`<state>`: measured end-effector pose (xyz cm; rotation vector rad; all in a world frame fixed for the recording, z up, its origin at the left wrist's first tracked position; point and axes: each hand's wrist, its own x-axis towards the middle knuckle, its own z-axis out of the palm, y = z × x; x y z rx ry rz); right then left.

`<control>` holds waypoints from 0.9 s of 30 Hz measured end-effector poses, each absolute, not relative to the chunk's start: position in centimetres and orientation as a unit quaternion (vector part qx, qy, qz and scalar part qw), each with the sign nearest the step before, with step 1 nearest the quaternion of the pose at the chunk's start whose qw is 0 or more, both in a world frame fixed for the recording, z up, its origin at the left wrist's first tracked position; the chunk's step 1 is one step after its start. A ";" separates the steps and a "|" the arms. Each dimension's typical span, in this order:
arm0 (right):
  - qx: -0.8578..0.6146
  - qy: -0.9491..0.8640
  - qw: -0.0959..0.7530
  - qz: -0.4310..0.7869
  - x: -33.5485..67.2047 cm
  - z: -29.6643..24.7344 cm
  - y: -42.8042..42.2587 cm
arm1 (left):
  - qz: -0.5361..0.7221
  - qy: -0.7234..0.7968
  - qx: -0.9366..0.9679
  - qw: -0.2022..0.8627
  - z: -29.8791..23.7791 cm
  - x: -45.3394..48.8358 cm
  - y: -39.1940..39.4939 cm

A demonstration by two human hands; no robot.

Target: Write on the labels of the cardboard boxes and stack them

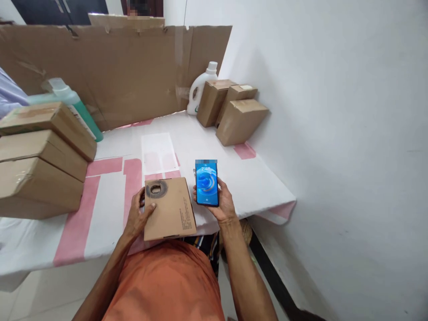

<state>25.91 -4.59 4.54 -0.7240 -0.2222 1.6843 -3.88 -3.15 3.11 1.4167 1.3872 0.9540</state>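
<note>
My right hand [223, 199] is wrapped round a smartphone [207, 185], whose lit screen shows a blue lock screen with the time. At the table's front edge, my left hand [139, 214] grips the left side of a flat cardboard box [170, 214], with the thumb on top and the fingers at its side and partly hidden. Near its upper left corner the box has an oval hole with a dark, scorched-looking ring, and small print runs along its right part. Box and phone are side by side, a small gap apart.
Several cardboard boxes [40, 178] stand at the left beside a green liquid bottle [83, 116]. More cardboard boxes [242, 120] and a white jug [199, 87] are at the back right. A tall cardboard panel [133, 76] closes off the far side; a white wall [334, 133] rises at the right.
</note>
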 end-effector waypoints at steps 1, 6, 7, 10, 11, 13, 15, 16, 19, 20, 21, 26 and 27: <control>-0.318 -0.103 0.595 0.730 25.8 4.7 -4.5 | 0.386 0.563 0.573 0.454 3.2 -3.9 -3.1; -0.364 -0.120 0.603 0.700 26.7 4.5 -4.4 | 0.380 0.567 0.567 0.462 3.6 -3.8 -3.1; -0.393 -0.127 0.612 0.675 27.2 4.3 -4.4 | 0.377 0.566 0.565 0.467 3.7 -3.8 -3.1; -0.583 -0.170 0.587 0.536 29.1 3.6 -4.0 | 0.373 0.558 0.554 0.492 3.9 -4.1 -3.2; -0.646 -0.183 0.563 0.483 29.9 3.3 -3.8 | 0.374 0.556 0.549 0.499 3.9 -4.2 -3.3; -0.731 -0.197 0.515 0.401 31.3 2.8 -3.4 | 0.377 0.557 0.541 0.506 3.8 -4.5 -3.6; -0.772 -0.205 0.484 0.357 32.4 2.5 -3.1 | 0.381 0.556 0.542 0.502 3.6 -4.8 -4.1; -0.791 -0.215 0.465 0.335 32.8 2.4 -3.1 | 0.381 0.555 0.546 0.499 3.5 -5.0 -4.4; -0.839 -0.266 0.393 0.265 33.3 2.6 -3.4 | 0.375 0.547 0.565 0.491 3.3 -5.4 -5.7; -0.851 -0.285 0.367 0.244 33.2 2.7 -3.6 | 0.374 0.545 0.571 0.486 3.2 -5.6 -6.1; -0.861 -0.304 0.341 0.225 33.1 2.9 -3.7 | 0.373 0.543 0.578 0.482 3.2 -5.7 -6.6; -0.881 -0.369 0.245 0.165 32.9 3.8 -3.9 | 0.369 0.513 0.624 0.460 2.6 -6.3 -8.5; -0.881 -0.380 0.234 0.158 32.9 4.0 -4.1 | 0.368 0.503 0.638 0.453 2.5 -6.5 -8.8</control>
